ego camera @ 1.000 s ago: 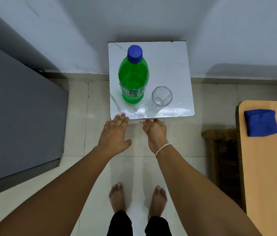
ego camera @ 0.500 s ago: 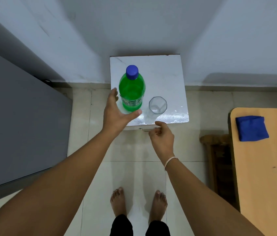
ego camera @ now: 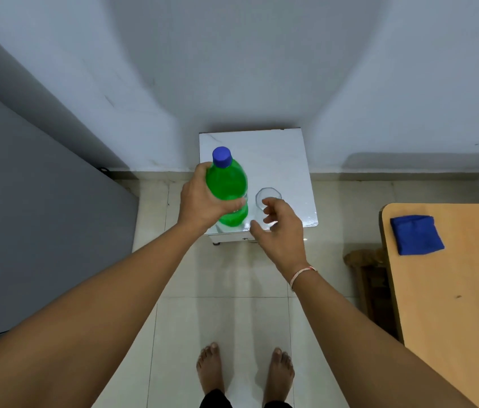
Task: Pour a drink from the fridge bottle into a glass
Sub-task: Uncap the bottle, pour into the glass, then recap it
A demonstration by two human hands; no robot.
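Clasping the bottle, left hand; right hand (fingers spread) fronts the glass.

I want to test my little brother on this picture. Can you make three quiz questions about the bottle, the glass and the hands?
1. True or false: the blue cap is off the green bottle.
2. Which hand is wrapped around the bottle?
   A. left hand
   B. right hand
   C. neither
3. Fill in: the glass on the small white table looks ____ (full or empty).

Key
1. False: the cap is on.
2. A. The right hand is open, fingers spread near the glass, holding nothing.
3. Empty.
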